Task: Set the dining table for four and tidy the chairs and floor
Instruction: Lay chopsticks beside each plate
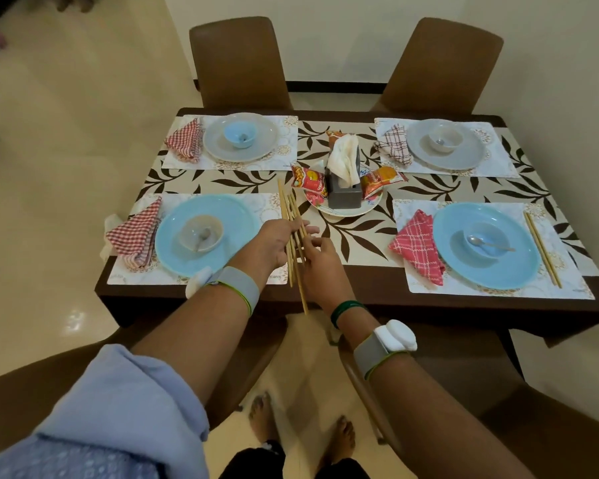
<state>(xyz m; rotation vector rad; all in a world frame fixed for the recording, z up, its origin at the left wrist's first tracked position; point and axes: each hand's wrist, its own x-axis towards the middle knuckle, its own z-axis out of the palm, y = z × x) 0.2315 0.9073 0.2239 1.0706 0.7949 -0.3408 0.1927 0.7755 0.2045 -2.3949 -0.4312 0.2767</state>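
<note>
Over table (360, 286) edge, left hand (274, 245) grips chopsticks (289, 209); right hand (320, 262) fingers (320, 243) curled, hold unclear.

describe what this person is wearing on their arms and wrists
The left arm wears a pale blue sleeve with eyelet embroidery. Behind the left hand sits the left grey strap with a left white pod and a thin green cord. Behind the right hand: no sleeve in view, a dark green bangle, then the right grey strap and right white pod.
</note>
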